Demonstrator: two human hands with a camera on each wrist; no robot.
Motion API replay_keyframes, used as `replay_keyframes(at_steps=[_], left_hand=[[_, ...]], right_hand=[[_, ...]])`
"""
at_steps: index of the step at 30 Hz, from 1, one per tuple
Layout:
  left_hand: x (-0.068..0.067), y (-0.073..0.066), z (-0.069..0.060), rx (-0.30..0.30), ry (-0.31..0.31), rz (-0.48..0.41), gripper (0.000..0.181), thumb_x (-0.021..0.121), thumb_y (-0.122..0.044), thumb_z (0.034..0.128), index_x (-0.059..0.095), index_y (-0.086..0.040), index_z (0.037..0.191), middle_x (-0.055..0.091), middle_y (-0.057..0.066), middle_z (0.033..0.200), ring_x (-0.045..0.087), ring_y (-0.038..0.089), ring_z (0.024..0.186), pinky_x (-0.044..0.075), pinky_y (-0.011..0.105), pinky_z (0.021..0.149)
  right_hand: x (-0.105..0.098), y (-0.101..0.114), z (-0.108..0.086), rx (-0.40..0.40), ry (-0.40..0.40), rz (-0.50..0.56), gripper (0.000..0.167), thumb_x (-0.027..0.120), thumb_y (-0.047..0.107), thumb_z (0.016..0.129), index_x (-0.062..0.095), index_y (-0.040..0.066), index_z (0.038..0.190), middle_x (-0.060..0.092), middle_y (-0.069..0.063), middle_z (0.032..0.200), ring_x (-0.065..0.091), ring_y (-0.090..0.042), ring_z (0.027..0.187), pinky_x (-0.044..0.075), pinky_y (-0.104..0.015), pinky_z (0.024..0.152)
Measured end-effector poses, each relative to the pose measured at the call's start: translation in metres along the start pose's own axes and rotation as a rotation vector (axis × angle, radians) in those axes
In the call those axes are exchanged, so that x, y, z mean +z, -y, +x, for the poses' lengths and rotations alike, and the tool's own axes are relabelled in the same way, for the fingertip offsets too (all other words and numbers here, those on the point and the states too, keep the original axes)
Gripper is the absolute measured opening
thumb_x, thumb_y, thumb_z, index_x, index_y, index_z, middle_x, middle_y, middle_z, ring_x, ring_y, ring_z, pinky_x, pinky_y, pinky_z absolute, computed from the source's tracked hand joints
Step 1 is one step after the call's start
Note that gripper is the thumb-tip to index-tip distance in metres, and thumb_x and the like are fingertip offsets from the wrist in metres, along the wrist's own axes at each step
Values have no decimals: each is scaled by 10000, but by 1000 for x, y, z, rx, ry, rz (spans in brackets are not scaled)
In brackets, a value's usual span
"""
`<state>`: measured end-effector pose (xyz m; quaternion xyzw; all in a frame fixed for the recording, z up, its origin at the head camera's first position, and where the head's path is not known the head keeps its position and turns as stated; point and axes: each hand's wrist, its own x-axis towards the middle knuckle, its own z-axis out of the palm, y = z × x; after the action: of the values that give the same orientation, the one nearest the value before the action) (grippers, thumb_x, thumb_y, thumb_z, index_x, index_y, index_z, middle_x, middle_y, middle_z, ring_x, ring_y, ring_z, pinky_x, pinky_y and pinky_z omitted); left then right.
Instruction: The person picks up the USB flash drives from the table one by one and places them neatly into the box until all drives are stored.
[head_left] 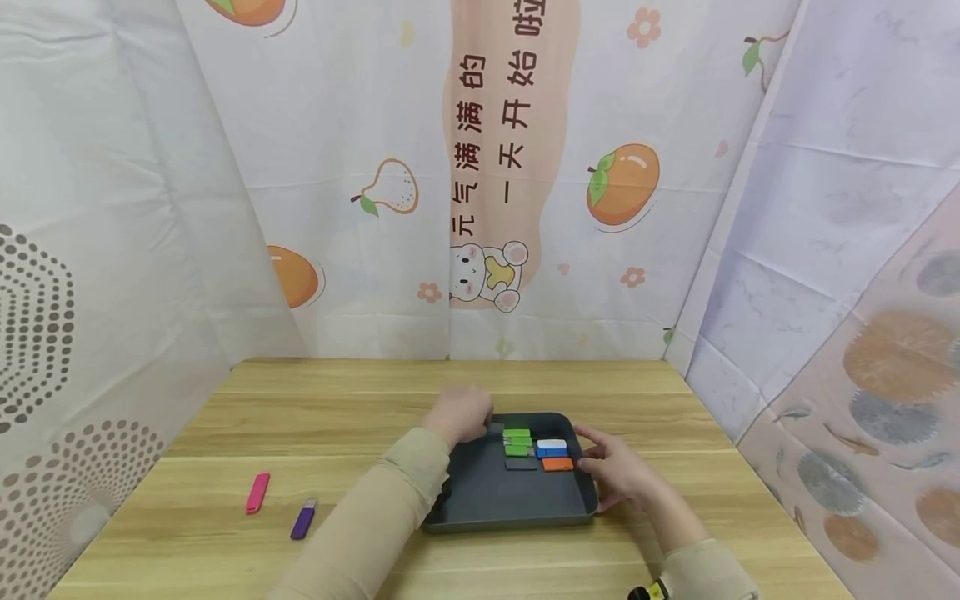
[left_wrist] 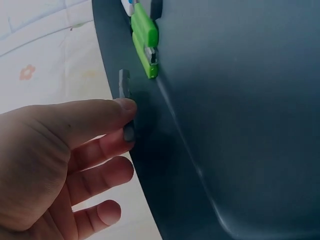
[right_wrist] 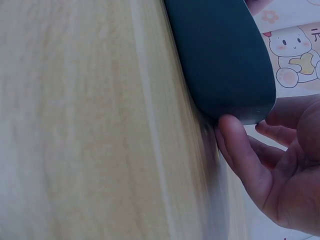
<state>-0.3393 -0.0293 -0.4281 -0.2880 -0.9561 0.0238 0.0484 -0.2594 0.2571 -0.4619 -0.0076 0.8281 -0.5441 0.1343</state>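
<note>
My left hand [head_left: 459, 414] is over the far left corner of a dark grey tray [head_left: 510, 500]. Its thumb and index finger pinch a small dark grey USB flash drive [left_wrist: 124, 82], upright in the left wrist view beside the tray wall. My right hand [head_left: 621, 468] grips the right side of the tray, thumb and fingers spread along the wall. Inside the tray, toward the back right, lie green USB flash drives [head_left: 517, 451], a white one [head_left: 552, 444], a blue one [head_left: 551, 453], an orange one [head_left: 558, 464] and a black one [head_left: 521, 465].
On the wooden table [head_left: 360, 400], left of my left forearm, lie a pink USB flash drive [head_left: 257, 492] and a purple one [head_left: 303, 520] with its metal plug showing. Printed curtains [head_left: 337, 108] hang behind the table and on both sides.
</note>
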Motion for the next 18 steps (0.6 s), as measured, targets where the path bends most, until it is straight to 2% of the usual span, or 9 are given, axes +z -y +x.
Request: replay_keyframes(at_steps=[9, 14, 18], left_hand=[[11, -4, 3, 15, 5, 45, 315, 811, -132, 824, 596, -222, 611, 526, -106, 612, 490, 91, 589, 450, 293, 557], [9, -7, 3, -1, 34, 51, 324, 786, -112, 846, 584, -211, 613, 517, -95, 594, 488, 101, 578, 444, 296, 551], [7, -11, 3, -23, 54, 86, 269, 743, -108, 894, 632, -199, 666, 569, -72, 637, 509, 110, 601, 485, 315, 578]], right_hand=[[0, 1, -1, 8, 3, 15, 622, 598, 22, 994, 408, 176, 1566, 601, -232, 1282, 638, -346, 1014, 570, -525, 534], [0, 0, 0, 2, 3, 13, 622, 601, 23, 992, 410, 171, 1565, 599, -238, 1286, 640, -352, 1017, 571, -526, 533], [0, 0, 0, -3, 1, 3, 622, 603, 24, 989, 412, 168, 1564, 604, -238, 1282, 642, -353, 1018, 571, -523, 532]])
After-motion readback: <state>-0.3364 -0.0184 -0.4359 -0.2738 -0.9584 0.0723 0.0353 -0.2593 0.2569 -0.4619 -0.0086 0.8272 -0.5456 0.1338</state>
